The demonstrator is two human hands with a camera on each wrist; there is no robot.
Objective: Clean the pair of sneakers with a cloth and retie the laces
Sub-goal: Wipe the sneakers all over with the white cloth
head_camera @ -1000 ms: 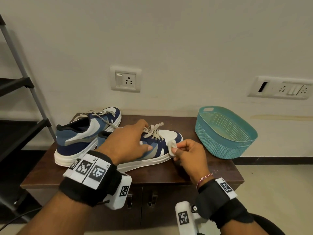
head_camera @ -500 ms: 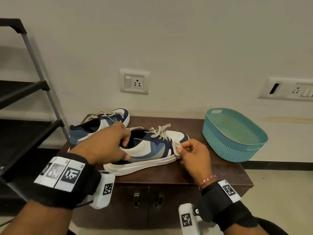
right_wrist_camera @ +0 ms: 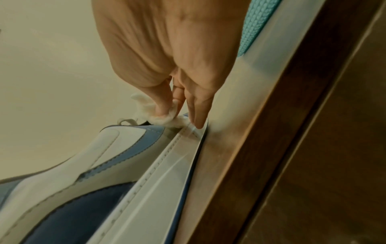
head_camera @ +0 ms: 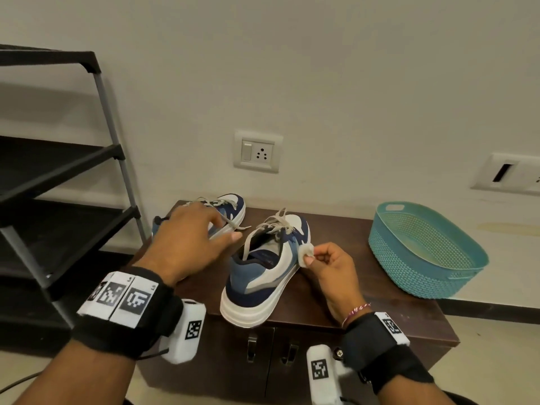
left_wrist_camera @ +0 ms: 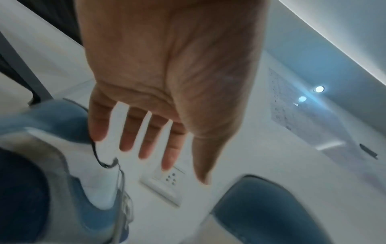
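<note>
Two blue-and-white sneakers stand on a dark wooden cabinet (head_camera: 380,314). The near sneaker (head_camera: 263,276) (right_wrist_camera: 87,189) has its heel toward me and its laces loose. The far sneaker (head_camera: 228,211) (left_wrist_camera: 41,173) sits behind my left hand. My left hand (head_camera: 198,238) (left_wrist_camera: 158,145) hovers between the two shoes with fingers spread and straight, holding nothing. My right hand (head_camera: 324,258) (right_wrist_camera: 179,109) pinches a small white cloth (head_camera: 306,253) (right_wrist_camera: 160,118) against the near sneaker's right side by the toe.
A teal perforated basket (head_camera: 420,249) stands at the cabinet's right end. A black shelf rack (head_camera: 58,176) rises on the left, close to the far sneaker. Wall sockets (head_camera: 257,151) are behind the shoes. The cabinet's front edge lies just below the near sneaker's heel.
The near sneaker has turned so its heel now faces me. My left hand has let go of it and opened above the gap. The right hand keeps the cloth at the toe side.
</note>
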